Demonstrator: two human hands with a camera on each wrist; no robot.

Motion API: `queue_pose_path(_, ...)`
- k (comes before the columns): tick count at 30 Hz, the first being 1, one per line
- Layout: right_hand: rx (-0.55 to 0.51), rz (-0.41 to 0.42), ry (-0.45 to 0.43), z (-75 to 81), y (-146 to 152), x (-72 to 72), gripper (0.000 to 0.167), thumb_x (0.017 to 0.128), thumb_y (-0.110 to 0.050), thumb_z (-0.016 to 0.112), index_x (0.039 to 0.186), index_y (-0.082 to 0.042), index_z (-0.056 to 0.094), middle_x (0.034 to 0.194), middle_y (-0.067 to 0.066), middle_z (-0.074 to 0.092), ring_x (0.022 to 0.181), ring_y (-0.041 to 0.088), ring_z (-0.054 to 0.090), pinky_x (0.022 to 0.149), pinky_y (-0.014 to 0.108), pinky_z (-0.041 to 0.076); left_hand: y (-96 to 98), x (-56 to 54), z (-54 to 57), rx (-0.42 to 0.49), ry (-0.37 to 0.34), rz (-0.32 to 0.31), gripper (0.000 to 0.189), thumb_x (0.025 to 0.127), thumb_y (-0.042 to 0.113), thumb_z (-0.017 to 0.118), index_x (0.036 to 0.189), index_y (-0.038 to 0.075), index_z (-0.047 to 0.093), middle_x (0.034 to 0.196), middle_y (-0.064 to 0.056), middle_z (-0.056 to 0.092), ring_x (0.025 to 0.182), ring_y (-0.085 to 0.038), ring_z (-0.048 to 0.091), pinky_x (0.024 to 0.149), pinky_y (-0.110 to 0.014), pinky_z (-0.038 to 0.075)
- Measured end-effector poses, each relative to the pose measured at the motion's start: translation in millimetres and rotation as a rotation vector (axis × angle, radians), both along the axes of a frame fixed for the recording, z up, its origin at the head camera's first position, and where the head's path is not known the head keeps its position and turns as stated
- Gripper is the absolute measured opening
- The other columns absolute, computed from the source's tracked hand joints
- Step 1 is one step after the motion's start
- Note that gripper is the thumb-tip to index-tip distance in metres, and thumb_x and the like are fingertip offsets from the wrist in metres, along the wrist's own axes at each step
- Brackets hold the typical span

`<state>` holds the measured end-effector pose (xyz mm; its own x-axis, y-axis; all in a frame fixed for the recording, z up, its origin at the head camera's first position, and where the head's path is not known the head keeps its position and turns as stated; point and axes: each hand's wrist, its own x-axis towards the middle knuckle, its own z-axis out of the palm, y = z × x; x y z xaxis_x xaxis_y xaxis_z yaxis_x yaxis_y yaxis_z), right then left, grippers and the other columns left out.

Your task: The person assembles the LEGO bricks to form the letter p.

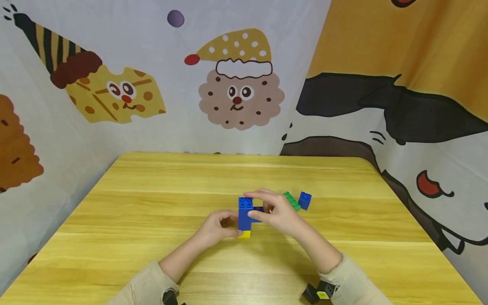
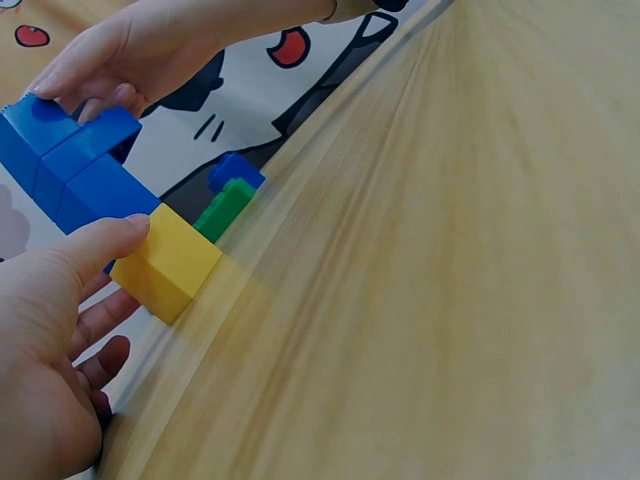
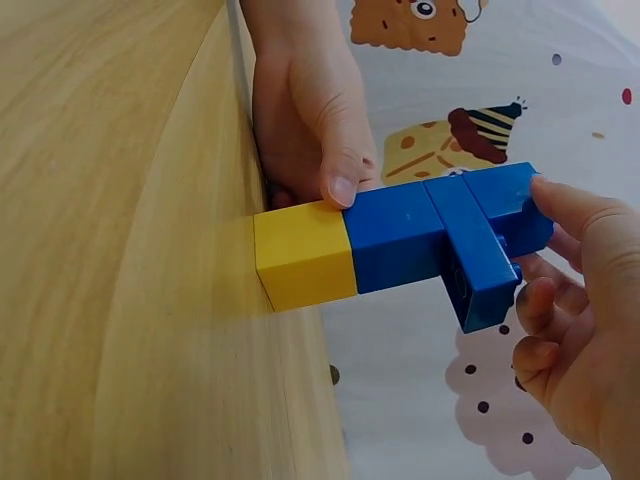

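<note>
In the middle of the table stands an upright stack of toy building bricks. A yellow brick forms its base, with a blue brick above. Over that a longer blue brick juts out to the right, and another blue brick tops the stack. My left hand holds the lower part, its thumb where yellow meets blue and its fingers round the far side. My right hand pinches the top blue brick between thumb and index finger, the other fingers curled beside the jutting brick.
Behind the right hand, a loose green brick lies on the wooden table beside a small blue brick. A curtain printed with cartoon figures hangs along the table's far and side edges.
</note>
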<state>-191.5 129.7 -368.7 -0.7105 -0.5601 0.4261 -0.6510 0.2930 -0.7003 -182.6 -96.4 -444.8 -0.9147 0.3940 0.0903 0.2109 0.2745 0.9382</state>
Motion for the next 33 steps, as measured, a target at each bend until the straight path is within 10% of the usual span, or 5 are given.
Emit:
queue_pose_path(17, -0.139, -0.129, 0.077, 24.5, 22.9, 19.3, 0.032, 0.080, 0.010, 0.070, 0.112, 0.006, 0.065, 0.105, 0.015, 0.065, 0.052, 0.015, 0.039, 0.044, 0.028, 0.031, -0.2, -0.1, -1.8, 0.007, 0.012, 0.015, 0.041, 0.075, 0.017, 0.083, 0.113, 0.009, 0.067, 0.105, -0.002, 0.064, 0.097, -0.024, 0.054, 0.082, -0.039, 0.044)
queue_pose_path(33, -0.140, -0.228, 0.040, 14.4, 61.5, 14.5, 0.031, 0.081, 0.010, 0.069, 0.112, 0.006, 0.065, 0.106, 0.019, 0.063, 0.053, 0.016, 0.042, 0.044, 0.026, 0.034, 2.2, 4.8, 9.6, 0.067, 0.059, 0.094, 0.048, 0.078, 0.011, 0.079, 0.123, 0.008, 0.062, 0.111, -0.004, 0.061, 0.102, -0.028, 0.048, 0.082, -0.042, 0.039)
